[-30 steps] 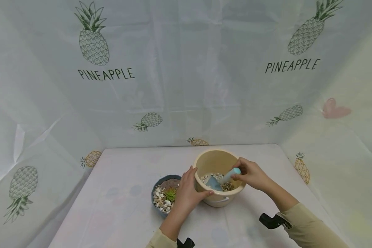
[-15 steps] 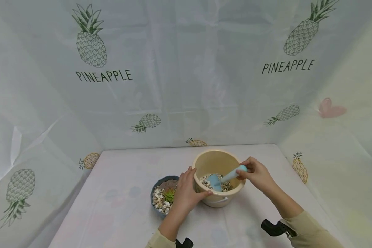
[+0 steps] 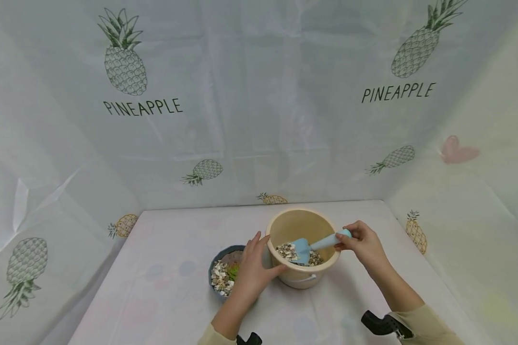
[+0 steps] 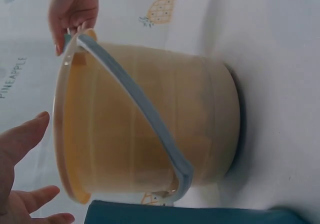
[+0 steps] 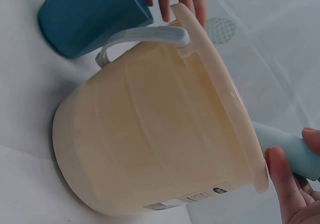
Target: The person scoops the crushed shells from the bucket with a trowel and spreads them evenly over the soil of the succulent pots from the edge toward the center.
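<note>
A cream bucket (image 3: 300,278) with a grey handle (image 4: 135,91) stands upright, pebbles (image 3: 287,251) lying inside. My right hand (image 3: 364,247) grips the light blue handle of a small shovel (image 3: 326,242) at the bucket's right rim. The shovel's blade is down in the bucket, over the pebbles. At the left rim is my left hand (image 3: 253,268), its fingers spread; in the left wrist view its thumb and fingertips look apart from the rim. Partly behind that hand is a dark blue pot (image 3: 210,273) holding white stones and a green succulent (image 3: 232,272).
Everything stands on a table with a pale spotted cloth (image 3: 168,297). A sheet printed with pineapples (image 3: 259,120) hangs behind and on both sides. The pot (image 5: 95,19) is close to the bucket's left side.
My right hand has drawn the shovel up and to the right, tilting its handle lower over the rim. My left hand has loosened from the bucket's rim and shifted slightly left.
</note>
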`<state>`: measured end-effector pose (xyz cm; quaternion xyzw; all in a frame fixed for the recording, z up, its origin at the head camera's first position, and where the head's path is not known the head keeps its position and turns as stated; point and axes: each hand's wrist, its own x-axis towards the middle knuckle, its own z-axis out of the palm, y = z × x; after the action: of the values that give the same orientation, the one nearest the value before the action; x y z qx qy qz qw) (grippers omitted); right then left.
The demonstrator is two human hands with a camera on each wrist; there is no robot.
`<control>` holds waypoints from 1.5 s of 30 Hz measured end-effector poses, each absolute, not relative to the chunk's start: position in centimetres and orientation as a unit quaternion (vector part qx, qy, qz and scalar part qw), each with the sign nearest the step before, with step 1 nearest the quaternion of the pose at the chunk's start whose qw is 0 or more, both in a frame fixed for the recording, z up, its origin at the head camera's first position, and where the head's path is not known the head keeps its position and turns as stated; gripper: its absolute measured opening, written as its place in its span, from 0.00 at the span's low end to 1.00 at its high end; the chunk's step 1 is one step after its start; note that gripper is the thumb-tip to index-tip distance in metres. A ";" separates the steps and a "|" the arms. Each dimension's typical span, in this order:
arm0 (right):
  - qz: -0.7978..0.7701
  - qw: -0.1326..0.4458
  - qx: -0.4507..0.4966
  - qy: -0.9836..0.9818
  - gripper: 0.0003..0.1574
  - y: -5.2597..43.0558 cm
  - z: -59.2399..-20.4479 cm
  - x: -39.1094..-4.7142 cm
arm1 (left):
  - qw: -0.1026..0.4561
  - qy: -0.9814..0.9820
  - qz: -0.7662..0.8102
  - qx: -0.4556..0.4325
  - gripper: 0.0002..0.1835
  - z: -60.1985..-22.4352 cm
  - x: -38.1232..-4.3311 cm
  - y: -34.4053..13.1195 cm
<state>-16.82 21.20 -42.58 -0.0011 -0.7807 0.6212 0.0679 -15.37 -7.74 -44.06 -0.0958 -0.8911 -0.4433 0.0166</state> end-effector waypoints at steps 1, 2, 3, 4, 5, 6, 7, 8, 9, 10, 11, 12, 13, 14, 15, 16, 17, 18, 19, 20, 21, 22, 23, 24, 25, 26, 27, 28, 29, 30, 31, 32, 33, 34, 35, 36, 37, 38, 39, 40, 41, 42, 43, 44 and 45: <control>0.628 0.073 -0.005 -0.775 0.23 21.2 -42.6 -16.7 | 0.017 -0.891 -0.445 -0.093 0.48 -44.0 -15.3 -7.9; 0.635 0.078 -0.008 -0.769 0.23 21.3 -42.7 -16.6 | 0.017 -0.891 -0.445 -0.090 0.49 -43.9 -15.2 -8.1; 0.640 0.083 -0.010 -0.764 0.23 21.3 -42.7 -16.5 | 0.017 -0.892 -0.443 -0.089 0.49 -43.8 -15.2 -8.4; 0.645 0.088 -0.011 -0.759 0.23 21.3 -42.7 -16.5 | 0.020 -0.894 -0.438 -0.089 0.50 -43.7 -15.2 -8.6; 0.649 0.092 -0.012 -0.755 0.22 21.3 -42.8 -16.4 | 0.022 -0.896 -0.435 -0.089 0.50 -43.6 -15.2 -8.8; 0.650 0.097 -0.012 -0.753 0.22 21.3 -42.8 -16.3 | 0.025 -0.897 -0.433 -0.091 0.50 -43.5 -15.1 -9.0; 0.651 0.101 -0.013 -0.752 0.22 21.3 -42.8 -16.2 | 0.029 -0.898 -0.430 -0.092 0.50 -43.4 -15.0 -9.3; 0.651 0.104 -0.015 -0.752 0.22 21.3 -42.8 -16.1 | 0.033 -0.899 -0.426 -0.093 0.49 -43.3 -15.0 -9.6; 0.652 0.108 -0.017 -0.750 0.21 21.3 -42.8 -16.0 | 0.039 -0.902 -0.420 -0.095 0.48 -43.2 -14.9 -10.0; 0.654 0.112 -0.018 -0.748 0.21 21.4 -42.9 -16.0 | 0.047 -0.903 -0.415 -0.096 0.47 -43.2 -14.7 -10.3; 0.656 0.116 -0.019 -0.746 0.21 21.4 -42.9 -15.8 | 0.054 -0.904 -0.412 -0.097 0.46 -43.1 -14.5 -10.8; 0.659 0.120 -0.019 -0.742 0.22 21.4 -42.9 -15.7 | 0.064 -0.905 -0.407 -0.100 0.45 -43.1 -14.3 -11.2; 0.664 0.125 -0.019 -0.737 0.22 21.4 -42.9 -15.6 | 0.071 -0.906 -0.405 -0.102 0.44 -43.0 -14.1 -11.7; 0.670 0.131 -0.018 -0.730 0.22 21.4 -42.9 -15.5 | 0.079 -0.907 -0.401 -0.104 0.43 -43.0 -13.9 -12.1; 0.676 0.137 -0.016 -0.724 0.23 21.4 -42.8 -15.4 | 0.088 -0.907 -0.397 -0.108 0.42 -42.9 -13.7 -12.6; 0.682 0.142 -0.013 -0.718 0.23 21.3 -42.8 -15.4 | 0.094 -0.907 -0.395 -0.110 0.41 -42.9 -13.5 -13.1; 0.687 0.146 -0.010 -0.711 0.23 21.3 -42.7 -15.3 | 0.099 -0.907 -0.393 -0.111 0.41 -42.9 -13.3 -13.7; 0.692 0.150 -0.008 -0.706 0.22 21.2 -42.6 -15.3 | 0.105 -0.908 -0.390 -0.114 0.41 -43.0 -13.1 -14.2; 0.696 0.154 -0.008 -0.701 0.22 21.1 -42.5 -15.2 | 0.108 -0.908 -0.389 -0.115 0.41 -43.1 -13.0 -14.7; 0.700 0.156 -0.008 -0.697 0.22 20.9 -42.4 -15.1 | 0.113 -0.908 -0.386 -0.117 0.40 -43.2 -12.9 -15.3; 0.703 0.158 -0.010 -0.693 0.21 20.8 -42.3 -15.0 | 0.117 -0.908 -0.385 -0.117 0.40 -43.4 -12.9 -15.8; 0.707 0.158 -0.012 -0.689 0.21 20.6 -42.2 -15.0 | 0.117 -0.907 -0.387 -0.114 0.40 -43.6 -12.8 -16.4; 0.712 0.159 -0.015 -0.684 0.21 20.3 -42.1 -14.9 | 0.117 -0.907 -0.389 -0.110 0.40 -43.9 -12.8 -16.9; 0.717 0.159 -0.019 -0.678 0.21 20.1 -41.9 -14.8 | 0.115 -0.905 -0.396 -0.104 0.40 -44.2 -12.8 -17.5; 0.723 0.160 -0.023 -0.672 0.21 19.8 -41.8 -14.7 | 0.110 -0.903 -0.404 -0.097 0.39 -44.6 -12.8 -18.0; 0.729 0.161 -0.027 -0.665 0.21 19.5 -41.6 -14.6 | 0.103 -0.901 -0.412 -0.090 0.39 -44.9 -12.8 -18.4; 0.735 0.163 -0.031 -0.658 0.21 19.2 -41.4 -14.5 | 0.093 -0.899 -0.420 -0.080 0.39 -45.3 -12.9 -18.8; 0.739 0.164 -0.034 -0.652 0.21 18.8 -41.2 -14.3 | 0.082 -0.898 -0.426 -0.069 0.40 -45.7 -13.0 -19.1; 0.744 0.166 -0.035 -0.646 0.21 18.5 -41.1 -14.2 | 0.071 -0.898 -0.431 -0.059 0.40 -46.1 -13.0 -19.4; 0.747 0.166 -0.036 -0.643 0.21 18.2 -40.9 -14.1 | 0.059 -0.897 -0.436 -0.050 0.40 -46.5 -13.1 -19.6; 0.750 0.167 -0.037 -0.640 0.21 17.8 -40.8 -13.9 | 0.047 -0.897 -0.438 -0.042 0.41 -46.9 -13.1 -19.7; 0.751 0.167 -0.037 -0.637 0.20 17.5 -40.7 -13.8 | 0.036 -0.896 -0.441 -0.037 0.41 -47.3 -13.2 -19.8; 0.752 0.167 -0.036 -0.637 0.19 17.1 -40.6 -13.6 | 0.026 -0.895 -0.445 -0.034 0.42 -47.7 -13.3 -19.8; 0.753 0.166 -0.034 -0.636 0.19 16.8 -40.5 -13.4 | 0.017 -0.892 -0.450 -0.033 0.42 -48.0 -13.3 -19.8; 0.752 0.165 -0.032 -0.637 0.18 16.4 -40.5 -13.2 | 0.009 -0.889 -0.457 -0.032 0.42 -48.4 -13.4 -19.7; 0.752 0.165 -0.030 -0.638 0.18 16.1 -40.5 -13.0 | 0.003 -0.885 -0.465 -0.034 0.42 -48.7 -13.4 -19.7; 0.751 0.165 -0.027 -0.638 0.17 15.7 -40.4 -12.8 | -0.001 -0.881 -0.472 -0.035 0.41 -49.0 -13.4 -19.6; 0.750 0.164 -0.024 -0.640 0.16 15.3 -40.5 -12.6 | -0.004 -0.877 -0.479 -0.038 0.41 -49.3 -13.5 -19.6; 0.750 0.164 -0.021 -0.641 0.16 14.9 -40.5 -12.3 | -0.007 -0.874 -0.485 -0.040 0.41 -49.5 -13.6 -19.6; 0.750 0.163 -0.020 -0.640 0.16 14.4 -40.6 -12.2 | -0.008 -0.871 -0.490 -0.041 0.40 -49.7 -13.6 -19.6; 0.751 0.160 -0.018 -0.640 0.15 14.0 -40.7 -12.0 | -0.009 -0.867 -0.496 -0.042 0.40 -49.9 -13.7 -19.6; 0.753 0.157 -0.017 -0.639 0.15 13.6 -40.8 -11.8 | -0.009 -0.864 -0.501 -0.045 0.39 -50.1 -13.8 -19.7; 0.754 0.153 -0.017 -0.638 0.15 13.2 -41.0 -11.6 | -0.010 -0.861 -0.506 -0.048 0.39 -50.2 -13.9 -19.8; 0.756 0.150 -0.018 -0.636 0.15 12.8 -41.1 -11.5 | -0.012 -0.858 -0.510 -0.052 0.39 -50.3 -14.0 -20.0; 0.760 0.147 -0.017 -0.633 0.15 12.4 -41.3 -11.4 | -0.017 -0.854 -0.517 -0.058 0.39 -50.4 -14.1 -20.1</control>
<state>-11.41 12.41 -41.29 -0.0171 -0.6330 0.7598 0.1473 -14.15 -20.15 -50.40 -0.0580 -0.8536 -0.5175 -0.0166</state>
